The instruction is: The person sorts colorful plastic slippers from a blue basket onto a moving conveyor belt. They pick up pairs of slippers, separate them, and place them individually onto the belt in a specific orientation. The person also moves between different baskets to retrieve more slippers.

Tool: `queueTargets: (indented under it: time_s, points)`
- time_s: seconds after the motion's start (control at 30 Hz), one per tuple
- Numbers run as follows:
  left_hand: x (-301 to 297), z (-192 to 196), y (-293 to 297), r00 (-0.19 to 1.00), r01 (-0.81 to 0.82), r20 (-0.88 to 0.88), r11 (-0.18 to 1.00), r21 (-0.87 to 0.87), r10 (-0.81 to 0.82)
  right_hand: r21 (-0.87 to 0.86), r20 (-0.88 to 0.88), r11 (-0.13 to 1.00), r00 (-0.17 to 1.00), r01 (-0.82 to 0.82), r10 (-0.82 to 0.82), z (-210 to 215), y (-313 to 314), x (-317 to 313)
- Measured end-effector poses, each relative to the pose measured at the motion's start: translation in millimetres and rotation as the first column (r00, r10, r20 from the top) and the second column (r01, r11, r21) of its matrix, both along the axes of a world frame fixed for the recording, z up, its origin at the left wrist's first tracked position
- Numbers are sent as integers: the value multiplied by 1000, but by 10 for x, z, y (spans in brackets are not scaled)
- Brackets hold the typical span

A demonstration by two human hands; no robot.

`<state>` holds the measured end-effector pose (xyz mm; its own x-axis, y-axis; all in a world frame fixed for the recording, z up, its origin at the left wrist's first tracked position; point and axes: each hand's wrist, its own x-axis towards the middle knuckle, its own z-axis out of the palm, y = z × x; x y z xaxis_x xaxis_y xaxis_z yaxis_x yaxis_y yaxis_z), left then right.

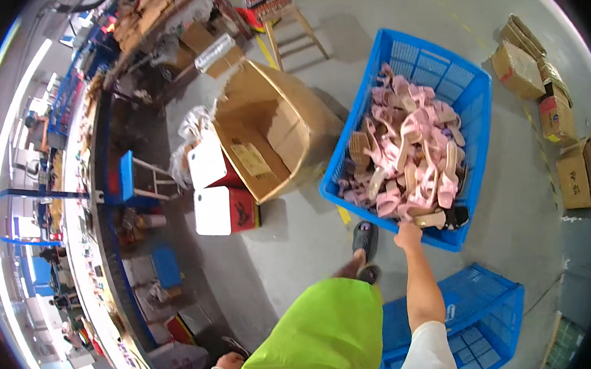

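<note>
My right hand (408, 235) is closed at the near rim of a large blue plastic crate (472, 162), seemingly gripping the edge. Inside the crate lies a heap of pink heeled sandals (408, 134). One sandal with a black part (456, 217) rests at the near right corner, close to that hand. Low in the head view, my left hand (229, 364) hangs beside the lime-green apron (323, 330), with a pale band on its wrist. Its fingers look curled next to a small dark shape, which I cannot make out.
A second blue crate (483, 290) stands by my right arm. To the left are an open cardboard carton (313, 127), white-topped shoe boxes (213, 210) and a blue stool (127, 176). A long workbench (93, 239) runs along the left. Several cartons (557, 120) line the right side.
</note>
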<state>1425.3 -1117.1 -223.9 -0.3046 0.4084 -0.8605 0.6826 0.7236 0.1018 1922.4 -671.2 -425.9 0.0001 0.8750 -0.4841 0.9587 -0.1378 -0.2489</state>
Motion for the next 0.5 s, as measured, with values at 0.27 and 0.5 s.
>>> queueTargets:
  time_s: [0.27, 0.5]
  points:
    - [-913, 113, 618, 957, -227, 189, 973, 27, 218, -122, 50, 977, 984, 174, -169, 5, -1060, -638]
    - [-2141, -190, 375, 914, -220, 370, 970, 102, 168, -221, 88, 930, 956, 294, -281, -88, -1921, -1429]
